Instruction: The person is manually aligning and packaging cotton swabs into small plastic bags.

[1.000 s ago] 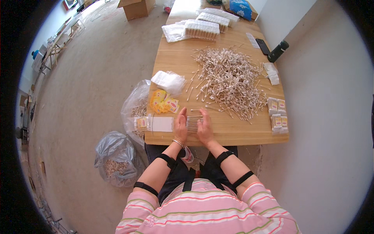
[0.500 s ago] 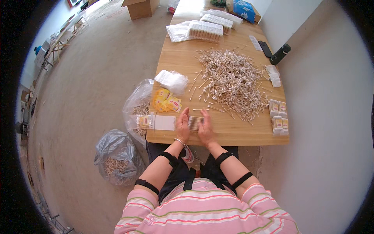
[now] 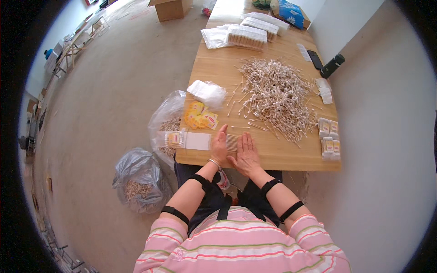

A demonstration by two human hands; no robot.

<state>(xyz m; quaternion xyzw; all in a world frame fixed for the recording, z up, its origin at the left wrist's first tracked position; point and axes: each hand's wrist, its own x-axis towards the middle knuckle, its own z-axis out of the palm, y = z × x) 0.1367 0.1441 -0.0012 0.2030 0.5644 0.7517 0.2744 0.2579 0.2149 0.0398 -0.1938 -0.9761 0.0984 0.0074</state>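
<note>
A flat row of cotton swabs (image 3: 232, 143) lies side by side on the table at the near edge, between my hands. My left hand (image 3: 219, 145) stands on its edge against the row's left side, fingers stretched out. Palm down, my right hand (image 3: 247, 156) lies flat over the row's right side and hides part of it. Left of my left hand is a white card (image 3: 198, 141), and beyond it a clear bag of swabs with a yellow label (image 3: 173, 138). A big heap of loose cotton swabs (image 3: 277, 91) spreads ahead to the right.
Yellow labels (image 3: 195, 115) and clear bags (image 3: 205, 93) lie at the table's left edge. Filled swab packs (image 3: 328, 137) stand at the right, near a dark bottle (image 3: 332, 65) and a phone (image 3: 314, 59). Swab bundles (image 3: 247, 36) sit farther back. A grey bag (image 3: 136, 175) stands on the floor.
My right hand has turned from its edge to lie palm down over the swabs, its fingers flatter. My left hand stays beside the row. The whole view has shifted slightly.
</note>
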